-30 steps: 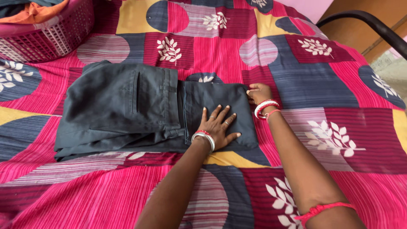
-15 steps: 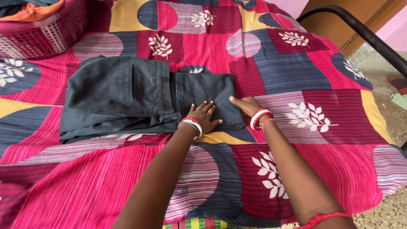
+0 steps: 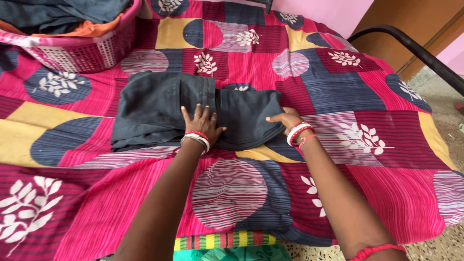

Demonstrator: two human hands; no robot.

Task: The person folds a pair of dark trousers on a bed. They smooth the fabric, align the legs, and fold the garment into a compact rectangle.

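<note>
**Both hands on folded dark trousers, on the bed**

The folded dark grey trousers (image 3: 154, 108) lay on a bed (image 3: 338, 87) covered with a patchwork sheet of pink, red, navy and yellow patches with white leaf prints. The garment sat toward the far middle of the bed, folded over on itself, the waistband part to the left and the doubled legs to the right.

The left hand (image 3: 202, 124) rested flat on the middle of the trousers, near their front edge, palm down. Its grip was spread, fingers fanned out over the cloth and pinching nothing. White and red bangles circled that wrist.

The right hand (image 3: 284, 119) sat at the right end of the fold, touching the cloth's edge. Its fingers were curled against the fabric; whether they pinched the edge or only pressed it could not be told. Red and white bangles circled that wrist too.

A pink laundry basket (image 3: 82, 53) stood at the far left corner of the bed, well apart from the hands, holding dark and orange clothes.
</note>
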